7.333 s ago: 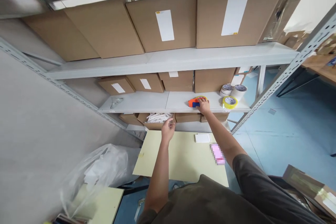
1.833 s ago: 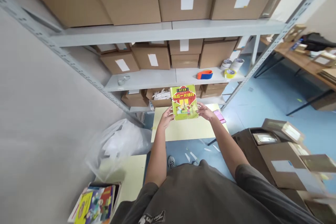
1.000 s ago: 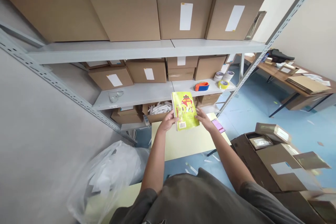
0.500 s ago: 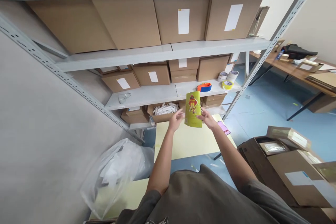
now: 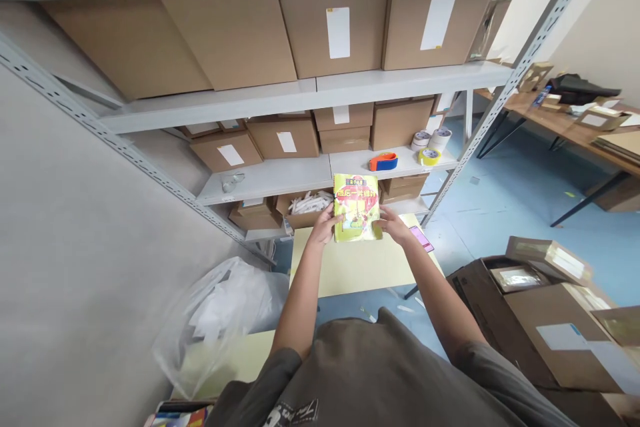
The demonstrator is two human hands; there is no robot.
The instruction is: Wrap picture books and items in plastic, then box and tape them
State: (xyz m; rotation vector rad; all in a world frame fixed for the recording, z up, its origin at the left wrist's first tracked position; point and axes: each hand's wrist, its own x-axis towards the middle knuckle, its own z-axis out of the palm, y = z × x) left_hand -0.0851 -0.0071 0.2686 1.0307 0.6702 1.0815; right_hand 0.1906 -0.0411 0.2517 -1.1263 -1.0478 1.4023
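Observation:
A thin yellow-green picture book [image 5: 357,203] with a red patch and large printed characters is held up above the pale yellow table [image 5: 360,270], its cover facing me. My left hand [image 5: 325,225] grips its lower left edge, fingers partly over the cover. On the opposite edge, my right hand [image 5: 393,224] has it pinched between thumb and fingers. A phone [image 5: 421,239] with a pink screen lies on the table just right of my right hand.
Ahead stands a metal shelf [image 5: 280,177] with cardboard boxes [image 5: 233,33], tape rolls [image 5: 429,157] and an orange-blue band [image 5: 384,161]. An open box of white strips [image 5: 310,203] sits below. Plastic bags [image 5: 235,307] lie at left, stacked cartons [image 5: 540,320] at right.
The picture book has turned to show a different, wider face with large characters, and has shifted slightly left. My left hand, at its edge before, now clasps it.

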